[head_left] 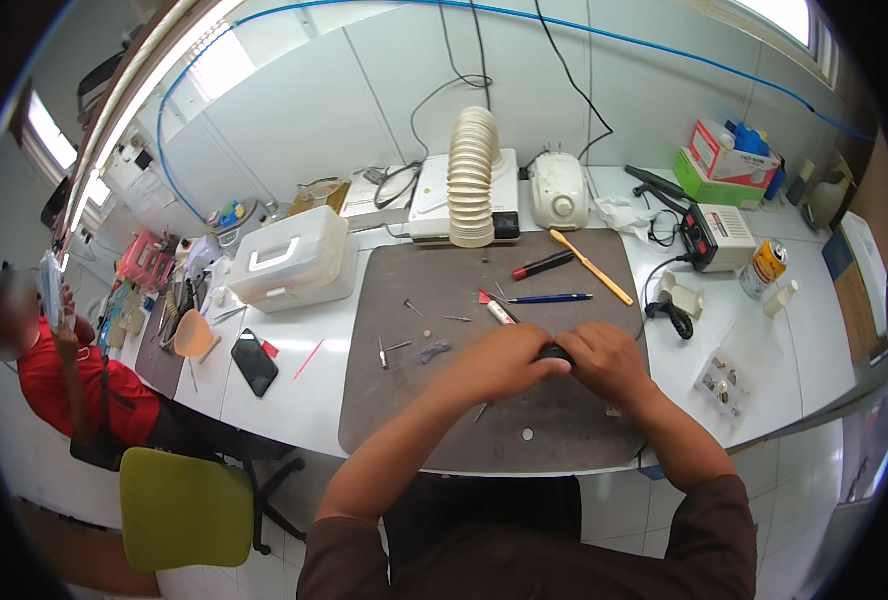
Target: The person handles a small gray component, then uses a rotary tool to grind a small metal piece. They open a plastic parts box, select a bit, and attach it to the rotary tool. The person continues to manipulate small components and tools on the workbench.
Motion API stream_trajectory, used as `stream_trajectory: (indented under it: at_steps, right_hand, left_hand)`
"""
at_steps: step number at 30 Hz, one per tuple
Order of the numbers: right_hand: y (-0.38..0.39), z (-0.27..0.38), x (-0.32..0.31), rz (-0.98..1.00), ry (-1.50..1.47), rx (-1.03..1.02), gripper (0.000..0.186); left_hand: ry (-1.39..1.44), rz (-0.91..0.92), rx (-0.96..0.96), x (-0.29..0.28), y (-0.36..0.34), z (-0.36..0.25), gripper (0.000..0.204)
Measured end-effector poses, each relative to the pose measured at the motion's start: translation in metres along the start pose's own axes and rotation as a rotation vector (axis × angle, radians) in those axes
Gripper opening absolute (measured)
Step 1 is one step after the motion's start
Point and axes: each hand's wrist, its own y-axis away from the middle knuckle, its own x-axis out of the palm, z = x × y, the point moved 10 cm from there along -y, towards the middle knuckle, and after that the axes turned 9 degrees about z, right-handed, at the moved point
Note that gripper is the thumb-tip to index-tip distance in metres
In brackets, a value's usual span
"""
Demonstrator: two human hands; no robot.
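Both my hands meet over the brown mat, close to its front right. My left hand (504, 362) is closed, its thumb against a short black piece (554, 353) that looks like the end of a handpiece. My right hand (609, 365) wraps round the same piece from the other side, and most of it is hidden by the fingers. Just beyond my left hand lies a white tube with a red tip (499, 312). Farther off are a blue pen (551, 298), a red and black marker (543, 265) and a yellow-handled brush (592, 267).
The brown mat (409, 290) carries several small metal bits. Behind it stands a white box with a ribbed hose (471, 180). At right are a control unit (719, 237) with a cord, and a spray can (763, 268). A phone (254, 362) and a person in red (84, 380) are left.
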Motion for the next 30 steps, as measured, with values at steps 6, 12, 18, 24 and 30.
stream_trajectory:
  at_steps: [6,12,18,24,30]
  right_hand:
    - [0.004,-0.018,0.007,0.048,-0.109,0.267,0.042]
    - [0.017,-0.048,0.019,0.034,-0.349,0.462,0.052]
    - [0.028,-0.079,0.017,-0.083,-0.440,0.465,0.049]
    - [0.024,-0.073,0.005,-0.216,-0.368,0.362,0.046]
    - [0.019,-0.053,0.002,-0.148,-0.289,0.293,0.036]
  left_hand:
    - [-0.092,0.066,-0.100,0.025,-0.030,0.012,0.035]
    - [-0.482,-0.276,0.193,0.028,-0.028,-0.022,0.025]
    - [-0.441,-0.390,0.292,-0.009,-0.019,-0.021,0.016]
    - [-0.296,-0.297,-0.012,-0.044,0.020,0.011,0.014]
    - [-0.344,-0.393,-0.159,-0.085,0.080,0.014,0.021]
